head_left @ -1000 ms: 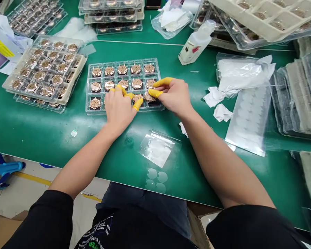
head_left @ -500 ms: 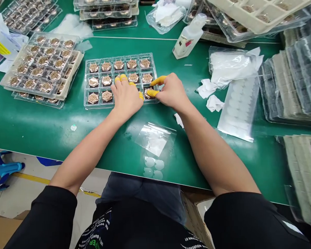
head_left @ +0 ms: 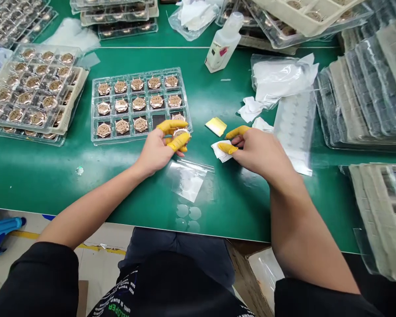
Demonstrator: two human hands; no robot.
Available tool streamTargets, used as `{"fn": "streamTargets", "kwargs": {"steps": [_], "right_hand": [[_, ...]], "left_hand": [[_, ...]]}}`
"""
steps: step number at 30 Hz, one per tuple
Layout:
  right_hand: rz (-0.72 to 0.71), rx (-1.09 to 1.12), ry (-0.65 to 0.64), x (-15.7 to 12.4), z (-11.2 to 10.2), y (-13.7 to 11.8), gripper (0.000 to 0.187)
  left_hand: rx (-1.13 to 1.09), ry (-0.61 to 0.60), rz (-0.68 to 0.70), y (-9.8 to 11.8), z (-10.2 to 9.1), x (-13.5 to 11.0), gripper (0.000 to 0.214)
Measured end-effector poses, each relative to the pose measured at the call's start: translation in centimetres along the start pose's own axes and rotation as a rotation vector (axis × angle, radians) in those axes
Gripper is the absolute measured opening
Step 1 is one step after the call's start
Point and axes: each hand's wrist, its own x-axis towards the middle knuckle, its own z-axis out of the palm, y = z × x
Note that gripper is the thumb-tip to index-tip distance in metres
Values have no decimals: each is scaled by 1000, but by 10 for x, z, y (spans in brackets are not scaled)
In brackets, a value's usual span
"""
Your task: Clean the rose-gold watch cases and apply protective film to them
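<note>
My left hand [head_left: 158, 147], with yellow finger cots on its fingertips, pinches a rose-gold watch case [head_left: 182, 132] just off the front right corner of a clear plastic tray [head_left: 125, 141]. Rows of similar watch cases fill the tray, and one pocket in the front row shows only its dark bottom. To the right, my right hand [head_left: 254, 147], also in yellow finger cots, grips a small white wipe [head_left: 221, 154] between thumb and fingers, low over the green table. Behind that wipe lies a small yellow-and-white pad [head_left: 217, 126].
Stacked trays of watch cases [head_left: 33, 88] stand on the left. A white plastic bottle [head_left: 222, 44] is behind my hands. Bagged white wipes [head_left: 280, 81] and stacked trays [head_left: 359, 101] occupy the right. Near the front edge lie a clear zip bag [head_left: 189, 180] and round clear films [head_left: 188, 213].
My left hand has lifted a watch case from the front row. My right hand has left the tray, moved right and taken a white wipe. The yellow-and-white pad has come into sight.
</note>
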Motion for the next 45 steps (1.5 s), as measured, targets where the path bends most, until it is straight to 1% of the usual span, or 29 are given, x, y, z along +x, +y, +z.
{"fn": "streamTargets", "kwargs": {"steps": [1, 2, 3, 4, 6, 7, 8, 9, 12, 14, 15, 17, 20, 22, 23, 25, 28, 29, 31, 36, 38, 41, 43, 45], "right_hand": [[51, 47, -10, 1, 0, -2, 12], [98, 113, 9, 3, 0, -6, 9], [127, 199, 63, 4, 0, -10, 10], [126, 304, 151, 5, 0, -15, 13], [81, 495, 361, 4, 5, -26, 20], [37, 556, 437, 2, 9, -30, 22], [-17, 579, 473, -1, 15, -34, 23], [-76, 560, 461, -5, 21, -37, 21], [-235, 345, 312, -13, 39, -38, 11], [-280, 211, 286, -12, 44, -32, 8], [-268, 184, 299, -10, 44, -27, 7], [-189, 194, 332, -1, 39, -15, 4], [-74, 293, 390, 11, 30, -1, 10], [-94, 390, 445, 11, 28, -1, 16], [-141, 428, 466, 8, 29, -6, 17], [-309, 410, 485, -3, 34, -20, 20], [-633, 218, 483, -20, 43, -43, 17], [-712, 161, 471, -24, 45, -48, 15], [-815, 100, 437, -26, 46, -52, 16], [-968, 89, 281, -13, 43, -43, 25], [-978, 58, 272, -8, 43, -42, 25], [-907, 7, 314, -6, 45, -42, 17], [-827, -6, 311, -7, 45, -43, 9], [-774, 16, 281, -9, 44, -44, 7]], "left_hand": [[-61, -26, -40, -4, 3, 0, 48], [-104, -46, -63, -8, 4, 0, 54], [-130, -63, -75, -11, 4, 0, 59], [-142, -80, -84, -13, 2, 1, 64], [-131, -106, -97, -15, -2, 1, 69], [-112, -111, -103, -16, -3, 0, 70], [-90, -112, -108, -16, -4, 0, 70], [-71, -108, -107, -16, -5, -1, 69], [-34, -79, -82, -16, -3, -3, 66], [-23, -67, -64, -17, -2, -3, 65], [-19, -67, -57, -18, -2, -3, 66], [-13, -77, -50, -20, -2, -4, 66], [-1, -74, -40, -22, -3, -5, 67], [6, -62, -33, -22, -2, -6, 65], [9, -59, -31, -21, -2, -7, 63], [10, -67, -32, -21, 0, -8, 59], [-1, -108, -23, -22, 1, -8, 55], [-4, -120, -17, -23, 1, -8, 55], [-2, -131, -13, -25, 0, -8, 55], [77, -137, -39, -23, -2, -11, 56], [138, -163, -39, -20, -2, -12, 53], [149, -200, -51, -17, -1, -12, 52], [126, -186, -62, -17, -1, -11, 52], [101, -150, -66, -18, -1, -10, 54]]}}
